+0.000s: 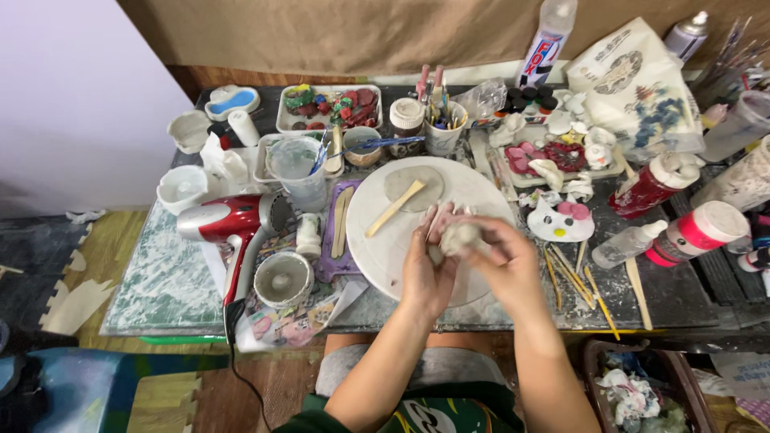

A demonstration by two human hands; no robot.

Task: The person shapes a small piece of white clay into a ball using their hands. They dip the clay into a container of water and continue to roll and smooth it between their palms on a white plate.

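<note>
Right now I hold a small lump of grey clay (459, 237) between both hands, just above the near half of the round white turntable (377, 240). The lump looks roughly rounded, slightly longer from left to right, though my fingers hide most of it, so I cannot tell which way any end points.

My left hand (427, 269) cups the clay from below and from the left; its fingers are curled close together, the tips pressed against the lump's left side. My right hand (501, 261) wraps over it from the right, fingers bent and closed around the clay, thumb hidden. Both hands touch each other around the lump, and neither is spread.

On the far part of the turntable lies a flat grey clay disc (414, 186), and a wooden modelling stick (395, 208) rests slanted across its near edge, running from lower left to upper right. Left of the turntable sits a purple tray (330, 255) with pale wooden tools (340, 220) lying lengthwise on it. Further left, a red hair dryer (228, 220) lies on the worktable, nozzle toward the turntable, with a small grey clay bowl (282, 279) just in front of it. To my right, several thin wooden brushes (573, 279) lie scattered beside a white cat-shaped piece with a pink bow (561, 223).
</note>
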